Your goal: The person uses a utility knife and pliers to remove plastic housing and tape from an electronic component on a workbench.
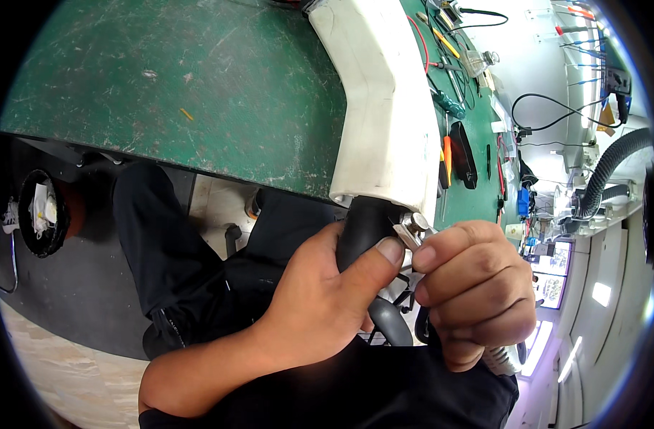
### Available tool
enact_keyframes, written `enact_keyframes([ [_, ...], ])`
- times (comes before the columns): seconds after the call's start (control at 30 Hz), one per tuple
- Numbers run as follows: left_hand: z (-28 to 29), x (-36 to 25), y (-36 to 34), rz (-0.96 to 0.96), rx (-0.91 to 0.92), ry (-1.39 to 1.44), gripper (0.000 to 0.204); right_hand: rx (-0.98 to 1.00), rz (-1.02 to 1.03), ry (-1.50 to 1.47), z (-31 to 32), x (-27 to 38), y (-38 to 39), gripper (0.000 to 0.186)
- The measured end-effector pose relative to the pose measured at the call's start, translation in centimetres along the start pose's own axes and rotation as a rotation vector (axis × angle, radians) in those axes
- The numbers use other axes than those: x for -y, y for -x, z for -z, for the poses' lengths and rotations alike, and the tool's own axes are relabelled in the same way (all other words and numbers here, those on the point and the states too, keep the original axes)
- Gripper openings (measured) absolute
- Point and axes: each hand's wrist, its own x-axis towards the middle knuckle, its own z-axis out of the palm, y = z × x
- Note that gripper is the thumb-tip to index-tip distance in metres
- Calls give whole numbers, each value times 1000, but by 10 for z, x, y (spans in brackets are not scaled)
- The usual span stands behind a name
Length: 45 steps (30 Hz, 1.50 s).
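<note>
A long, bent white casing [388, 107] lies across the green worktable, its near end jutting past the table's edge. From that end sticks out a smooth, black curved part [363, 232]. My left hand [316, 304] is wrapped around this black part, with the thumb along its right side. My right hand [477, 286] is closed, thumb and forefinger pinching a small metal piece with a round head [413, 227] right beside the left thumb. How the metal piece joins the black part is hidden. Below my hands another black rounded part [390, 322] shows partly.
Right of the casing, the green table [198, 79] carries an orange-handled tool [448, 161], a black tray-like part [463, 154], a green-handled tool [450, 105] and cables. A ribbed grey hose [613, 168] arches at the far right. A lined bin [41, 236] stands at left.
</note>
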Motion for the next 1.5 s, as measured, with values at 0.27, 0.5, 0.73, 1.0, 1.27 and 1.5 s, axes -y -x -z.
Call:
enact_keyframes([
  [0.27, 2, 3, 2, -5, 1, 43, 37, -207, 144, -58, -14, -6, 8, 16],
  [0.5, -6, -1, 1, 4, -86, -103, 46, -411, 154, -113, -23, -10, 19, 15],
  [0.73, -3, 0, 1, -1, -74, -126, 50, -398, 76, -58, -23, -8, 22, 23],
  [1.0, -4, 1, 2, 35, -85, -136, 46, -561, 4, -124, -28, -6, 29, 25],
  [1.27, 1, -6, 1, 24, -101, -368, 56, -773, 108, -291, -27, 14, 28, 21],
  [1.5, -5, -17, 7, -295, -252, -709, 58, -754, 85, 486, 35, -2, 74, 54],
])
